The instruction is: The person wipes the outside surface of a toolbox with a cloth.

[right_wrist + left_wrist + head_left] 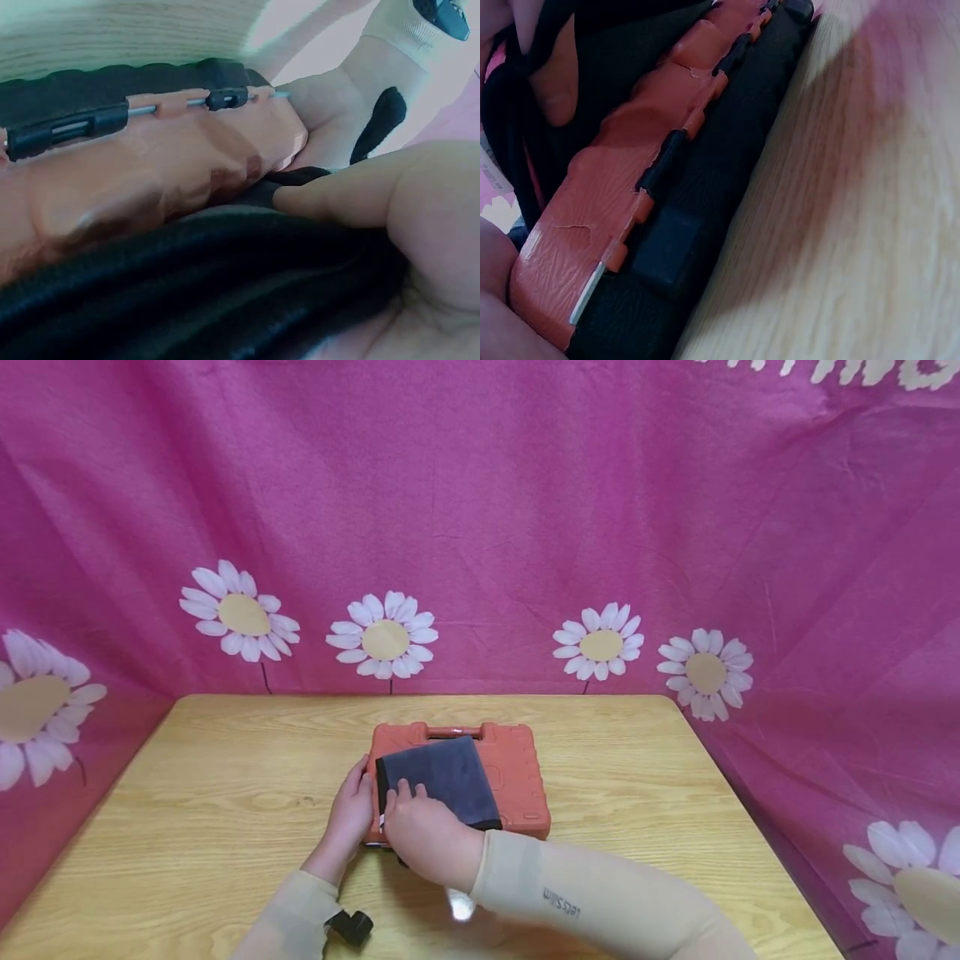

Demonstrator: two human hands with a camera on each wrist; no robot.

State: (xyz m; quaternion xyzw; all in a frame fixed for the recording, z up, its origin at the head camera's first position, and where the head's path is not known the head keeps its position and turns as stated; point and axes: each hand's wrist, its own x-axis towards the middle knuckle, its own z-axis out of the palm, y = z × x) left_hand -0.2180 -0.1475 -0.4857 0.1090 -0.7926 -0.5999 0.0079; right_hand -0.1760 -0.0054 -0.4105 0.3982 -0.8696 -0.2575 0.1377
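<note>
An orange hard plastic case [517,777] with a black lower half [705,180] lies closed on the table. A folded dark grey cloth [450,777] with black edging lies askew on its lid. My right hand [431,835] pinches the cloth's near left part, thumb on one side and fingers on the other; in the right wrist view the thumb [337,195] presses on the dark fabric [187,277]. Against the case's left side rests my left hand [352,810], its fingers fairly straight along the edge. The case's near underside edge is partly hidden by the right hand.
The wooden table [637,760] reaches back to a pink curtain [487,527] printed with daisies. A black strap-mounted device [351,928] sits at the left wrist. Light glares on the tabletop near the right wrist.
</note>
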